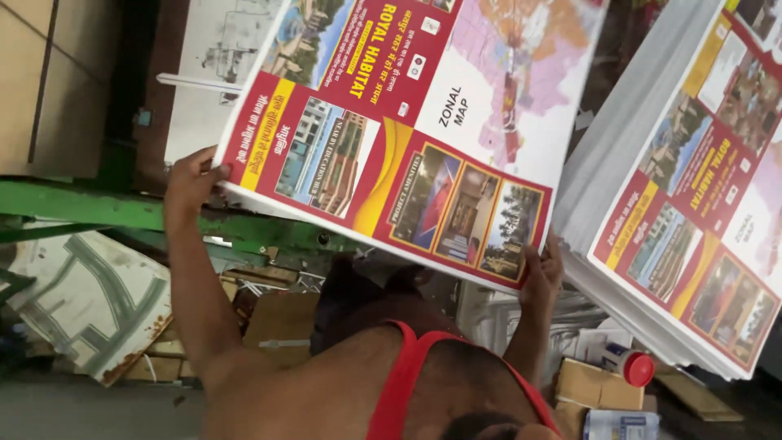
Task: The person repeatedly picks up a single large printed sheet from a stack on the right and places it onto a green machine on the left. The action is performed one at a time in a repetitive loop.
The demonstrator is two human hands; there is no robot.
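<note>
Head view: the room is cluttered, with a green frame (98,208) below and a tall stack (652,212) of like sheets just right. A large printed sheet (407,130), likely light, floppy and crease-prone, is held in the air, best gripped at opposite edges. The left hand (191,179) pinches its left corner, the right hand (542,273) its lower right corner.

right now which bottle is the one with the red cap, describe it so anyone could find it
Start at the tall stack of printed sheets on the right and drop below its lower edge. There a small white bottle lies on a cardboard box. Its red cap is the only round red thing down there.
</note>
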